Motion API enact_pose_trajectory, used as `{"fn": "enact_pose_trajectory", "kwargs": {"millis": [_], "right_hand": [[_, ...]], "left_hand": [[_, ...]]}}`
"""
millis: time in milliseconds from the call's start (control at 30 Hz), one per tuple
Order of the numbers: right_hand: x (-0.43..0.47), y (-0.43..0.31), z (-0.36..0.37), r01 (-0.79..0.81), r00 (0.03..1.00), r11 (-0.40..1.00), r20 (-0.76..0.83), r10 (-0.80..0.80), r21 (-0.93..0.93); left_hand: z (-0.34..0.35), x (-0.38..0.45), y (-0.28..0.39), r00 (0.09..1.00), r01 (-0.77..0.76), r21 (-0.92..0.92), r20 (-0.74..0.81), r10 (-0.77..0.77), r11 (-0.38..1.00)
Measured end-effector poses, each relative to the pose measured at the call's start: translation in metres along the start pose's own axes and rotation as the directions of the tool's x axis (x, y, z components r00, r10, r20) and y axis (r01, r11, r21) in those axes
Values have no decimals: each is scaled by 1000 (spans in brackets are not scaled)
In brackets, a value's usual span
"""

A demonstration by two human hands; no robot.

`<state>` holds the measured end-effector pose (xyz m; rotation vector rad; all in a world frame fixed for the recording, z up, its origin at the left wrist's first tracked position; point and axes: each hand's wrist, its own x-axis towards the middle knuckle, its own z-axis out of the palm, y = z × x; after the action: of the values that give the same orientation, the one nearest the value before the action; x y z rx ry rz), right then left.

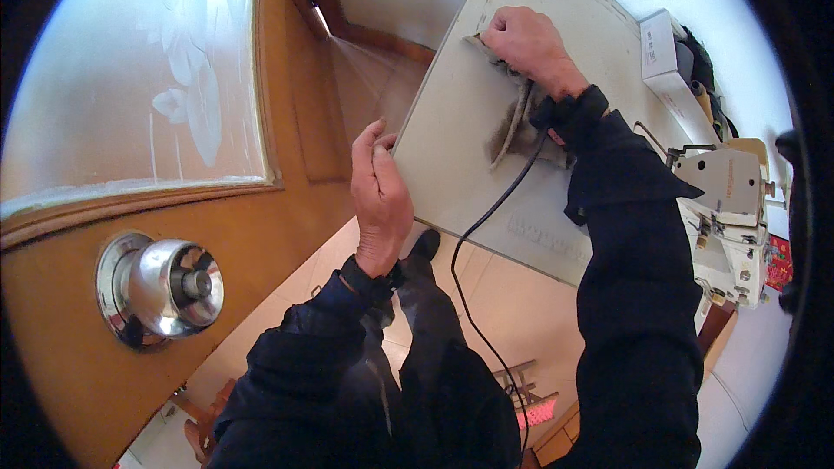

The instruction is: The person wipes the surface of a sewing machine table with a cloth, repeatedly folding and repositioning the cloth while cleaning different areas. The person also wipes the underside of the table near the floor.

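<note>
My right hand [531,45] is closed in a fist on a grey-brown cloth [521,130], pressed against the pale tabletop [443,176]. Folds of the cloth hang back under the wrist and sleeve, which hide part of it. At the table's left edge is my left hand [383,192], empty, its fingers loosely bent; whether it touches the edge I cannot tell. A black cable [462,254] passes from beneath my right wrist down across the front of the table.
On the left stands a wooden door with frosted glass [130,78] and a shiny round knob [172,290]. A white box [674,71] of assorted items and a sewing machine [723,189] are at right. Below are a small stool [521,381] and the tiled floor [521,299].
</note>
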<state>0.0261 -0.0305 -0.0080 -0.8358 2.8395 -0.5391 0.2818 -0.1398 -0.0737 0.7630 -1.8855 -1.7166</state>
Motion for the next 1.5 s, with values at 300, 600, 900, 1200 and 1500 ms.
{"fn": "enact_pose_trajectory", "kwargs": {"millis": [300,600,900,1200,1500], "right_hand": [[-9,-10,8,42,996,999,-80,-41,9],[1,-12,14,-125,989,986,-88,115,-112],[23,-1,6,-134,990,986,-55,129,-100],[51,18,3,-90,988,989,-134,75,-115],[89,43,4,-75,978,975,-207,31,-208]], "left_hand": [[4,0,-11,999,-49,-117,1,50,992],[3,0,-6,998,-33,-103,53,38,994],[3,0,-3,997,30,-160,70,-19,987],[2,-2,-5,998,13,-135,70,-3,991],[5,-4,-5,998,43,-177,55,-34,983]]}}
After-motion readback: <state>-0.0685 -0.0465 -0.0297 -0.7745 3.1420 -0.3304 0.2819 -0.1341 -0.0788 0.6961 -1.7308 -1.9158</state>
